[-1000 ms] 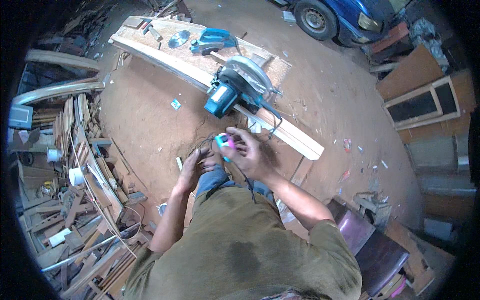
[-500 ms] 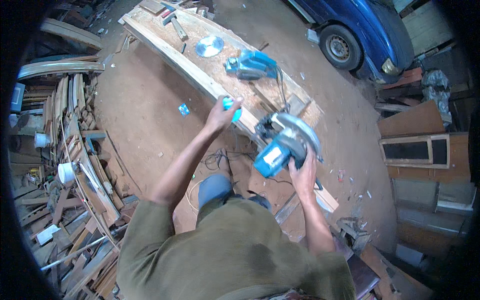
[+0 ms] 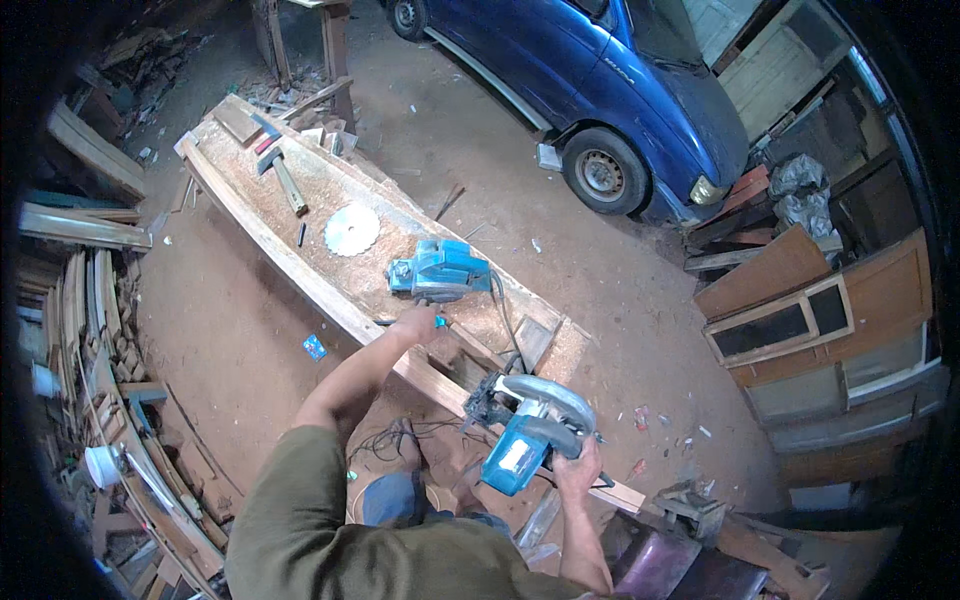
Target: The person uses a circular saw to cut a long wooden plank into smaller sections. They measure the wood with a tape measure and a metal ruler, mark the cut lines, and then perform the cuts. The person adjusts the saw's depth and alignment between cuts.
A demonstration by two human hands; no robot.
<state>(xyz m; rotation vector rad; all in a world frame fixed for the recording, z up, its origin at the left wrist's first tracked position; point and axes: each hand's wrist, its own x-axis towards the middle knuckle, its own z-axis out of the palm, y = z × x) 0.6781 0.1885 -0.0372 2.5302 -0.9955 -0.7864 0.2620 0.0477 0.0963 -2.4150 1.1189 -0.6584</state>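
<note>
My right hand [image 3: 577,470] is closed round the rear handle of a teal-and-black circular saw [image 3: 518,450], tilted at the near end of the workbench [image 3: 345,322]. My left hand [image 3: 415,322] is over the bench beside a teal electric planer [image 3: 440,268]. It is closed on a small teal-and-black thing, a dark end showing on one side and a teal end on the other; its kind is unclear. Farther up the bench lie a round saw blade [image 3: 351,230], a hammer [image 3: 286,180] and a short dark stick [image 3: 301,235]. Shavings cover much of the top.
A blue vehicle [image 3: 600,90] stands beyond the bench. Stacked timber [image 3: 110,330] lines the left side, with a white bucket [image 3: 102,466]. Old door panels [image 3: 800,325] lean at the right. Cables [image 3: 400,432] lie on the floor near my feet.
My left hand has moved from the bench's near edge onto its top beside the planer, the teal thing still in it. My right hand keeps the saw. The view has shifted.
</note>
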